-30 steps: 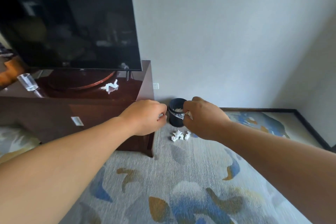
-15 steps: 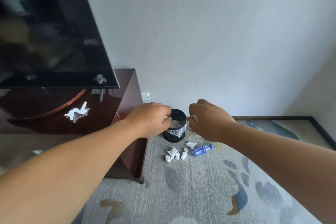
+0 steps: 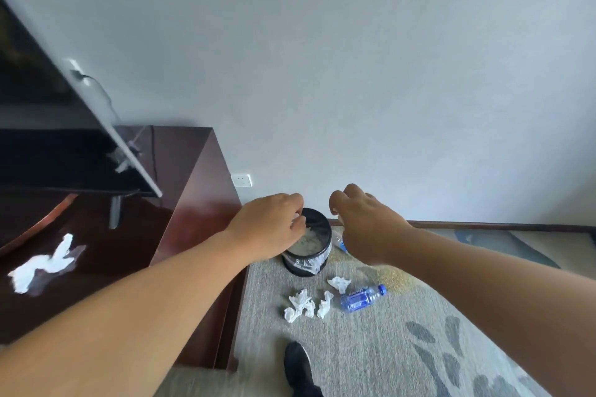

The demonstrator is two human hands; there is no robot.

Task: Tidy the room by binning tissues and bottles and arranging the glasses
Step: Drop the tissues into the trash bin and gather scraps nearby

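A small black bin (image 3: 310, 264) with a clear liner stands on the carpet against the wall, with white tissue inside. My left hand (image 3: 269, 227) hovers over its left rim and pinches a white tissue (image 3: 296, 217) in curled fingers. Just right of the rim is my right hand (image 3: 364, 224), its fingers loosely curled with nothing visible in them. Three crumpled tissues (image 3: 301, 304) and a blue water bottle (image 3: 362, 298) lie on the carpet in front of the bin. Another tissue (image 3: 42, 267) lies on the cabinet top. No glasses are in view.
A dark wooden cabinet (image 3: 193, 203) with a television (image 3: 48, 138) on it stands directly left of the bin. A second bottle's end (image 3: 340, 244) peeks out under my right wrist. My black shoe (image 3: 298, 367) is on the patterned carpet. A wall socket (image 3: 241, 180) is behind the bin.
I have stepped closer and turned right, so the bin is nearer and the glass on the cabinet has left the view. My right hand's fingers have loosened from their pinch.
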